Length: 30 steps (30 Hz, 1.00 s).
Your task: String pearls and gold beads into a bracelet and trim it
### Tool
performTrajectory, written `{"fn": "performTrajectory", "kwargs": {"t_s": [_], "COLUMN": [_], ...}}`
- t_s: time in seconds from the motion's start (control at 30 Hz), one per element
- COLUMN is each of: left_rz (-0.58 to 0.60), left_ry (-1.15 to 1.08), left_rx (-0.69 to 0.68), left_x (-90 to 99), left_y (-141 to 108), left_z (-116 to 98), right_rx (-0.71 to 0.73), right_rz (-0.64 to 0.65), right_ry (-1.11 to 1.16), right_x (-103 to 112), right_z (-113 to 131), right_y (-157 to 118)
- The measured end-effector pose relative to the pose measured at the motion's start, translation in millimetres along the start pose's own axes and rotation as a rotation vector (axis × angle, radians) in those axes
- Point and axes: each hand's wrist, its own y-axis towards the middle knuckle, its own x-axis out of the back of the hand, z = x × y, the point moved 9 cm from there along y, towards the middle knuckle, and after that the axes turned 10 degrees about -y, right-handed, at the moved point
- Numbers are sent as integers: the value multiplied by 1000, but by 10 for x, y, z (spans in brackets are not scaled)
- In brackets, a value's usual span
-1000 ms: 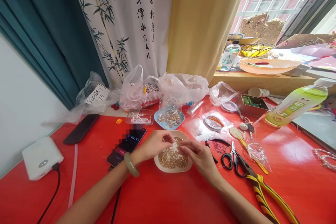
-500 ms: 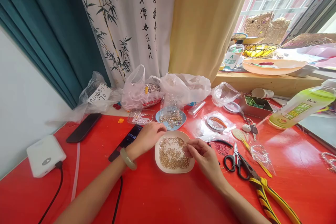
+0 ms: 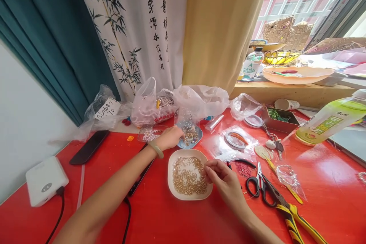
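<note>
My left hand point(image 3: 171, 137) reaches over the left rim of a blue dish point(image 3: 198, 140) with mixed beads and metal pieces point(image 3: 188, 131). Its fingers are bent together at these pieces, and the fingertips are partly hidden. A greenish bangle point(image 3: 156, 149) circles that wrist. My right hand point(image 3: 224, 177) pinches thumb against forefinger at the right rim of a white dish point(image 3: 188, 196); whatever sits in the pinch is too small to make out. Many small gold beads point(image 3: 185, 187) lie spread across the white dish.
Scissors point(image 3: 259, 185) and yellow-handled pliers point(image 3: 291, 213) lie to the right, near a drink bottle point(image 3: 328, 118). Plastic bags point(image 3: 200, 101) line the back. A clear tray of pearly beads point(image 3: 150, 133), a phone point(image 3: 90, 148) and a white box with a cable point(image 3: 47, 181) are leftward.
My left hand has moved up and right, from above the white dish's left corner to the blue dish. My right hand stays pinched by the white dish. The view has shifted slightly.
</note>
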Motion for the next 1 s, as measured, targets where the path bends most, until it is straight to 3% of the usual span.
{"fn": "performTrajectory", "kwargs": {"t_s": [0.13,0.3,0.47,0.63,0.77,1.0], "left_rz": [-125,-333,-337,-272,-262,-222], "left_ry": [37,-7,-214,-436,-542,-710], "left_rx": [-4,101,156,132,71,-118], "left_x": [127,354,320,241,290,375], "left_y": [143,278,446,569,602,719], "left_z": [68,307,487,514,394,-219], "right_rx": [-3,-28,-25,-46,-48,-55], "right_rz": [5,6,-1,-11,-14,3], "right_ry": [11,11,-12,-38,-58,-38], "right_x": [1,6,9,11,15,-6], "right_z": [-12,-3,-38,-53,-33,-76], "right_y": [7,14,18,15,19,33]}}
